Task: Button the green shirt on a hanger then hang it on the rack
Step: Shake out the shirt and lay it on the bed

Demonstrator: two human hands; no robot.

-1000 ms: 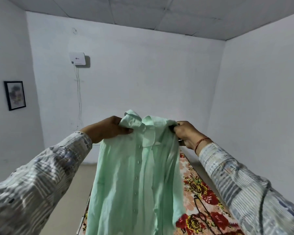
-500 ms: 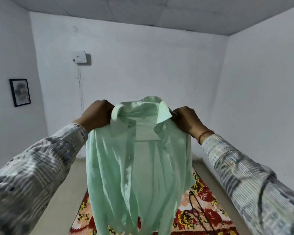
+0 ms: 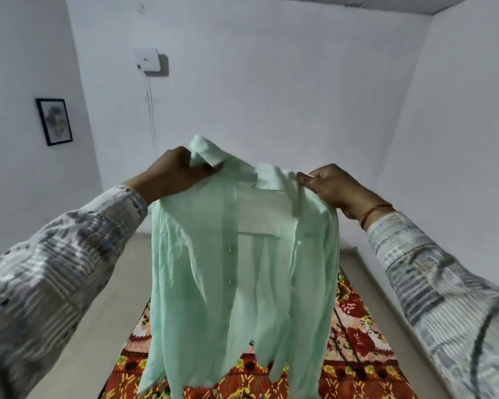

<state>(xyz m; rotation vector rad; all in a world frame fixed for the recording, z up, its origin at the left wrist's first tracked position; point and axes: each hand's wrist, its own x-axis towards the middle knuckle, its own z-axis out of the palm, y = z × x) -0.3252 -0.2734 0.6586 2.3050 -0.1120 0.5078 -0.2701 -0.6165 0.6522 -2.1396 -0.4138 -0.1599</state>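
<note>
The green shirt (image 3: 242,260) hangs in the air in front of the person, held up at shoulder level above a bed covered with a red flowered sheet (image 3: 355,341). The left hand (image 3: 175,175) is closed on the fabric at one end of the collar, and the right hand (image 3: 329,185) pinches the other end between thumb and fingers. The front is open; a row of small buttons runs down the middle edge and none looks fastened. No hanger and no rack is in sight.

What could go wrong, as I judge it: the cloth is thin and limp, and each hand grips only a small fold, so a shake or a shift of grip could let one side slip and the shirt drop onto the bed. One collar point stands bunched above the left hand, so the collar may go onto a hanger twisted. With the front loose, the buttons could be matched to the wrong holes. The hem hangs close over the bed and may drag on it.

A white box (image 3: 147,59) is fixed to the far wall, with a small dark mark too small to read. A framed picture (image 3: 54,121) hangs on the left wall; no writing on it is legible. The shirt shows no readable label.
</note>
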